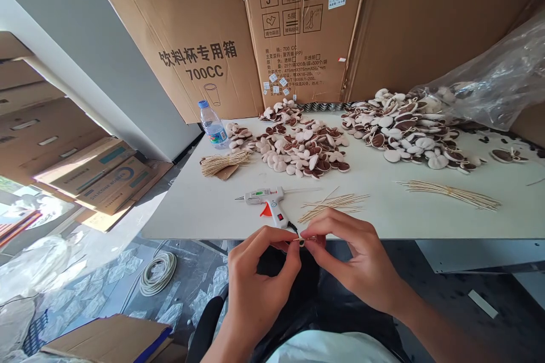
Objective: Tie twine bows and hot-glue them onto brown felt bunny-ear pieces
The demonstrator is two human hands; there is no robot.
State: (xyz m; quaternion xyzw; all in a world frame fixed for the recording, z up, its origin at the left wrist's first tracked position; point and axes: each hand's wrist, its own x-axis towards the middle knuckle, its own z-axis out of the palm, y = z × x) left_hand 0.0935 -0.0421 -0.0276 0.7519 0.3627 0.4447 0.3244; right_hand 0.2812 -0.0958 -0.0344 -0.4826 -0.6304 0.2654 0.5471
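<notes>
Just in front of the table's near edge, my left hand (266, 275) and my right hand (357, 255) meet with fingertips pinched. Between them is a thin pale strand (301, 242) bent into a small loop, mostly covered by the fingers. Beyond the hands, a white hot glue gun (279, 210) with an orange trigger lies on its side, nozzle to the left. Some loose thin pale strips (334, 204) are spread right of it. Farther back sits a pile of small brown and cream plush pieces (298, 147).
On the white table (191, 204) are a water bottle (214, 127), a strip bundle (223, 164), another bundle (451, 193) and a second plush pile (409, 125). Cardboard boxes (204, 22) wall the back. Clear plastic (489, 79) hangs at right; coiled cable (158, 273) lies on the floor.
</notes>
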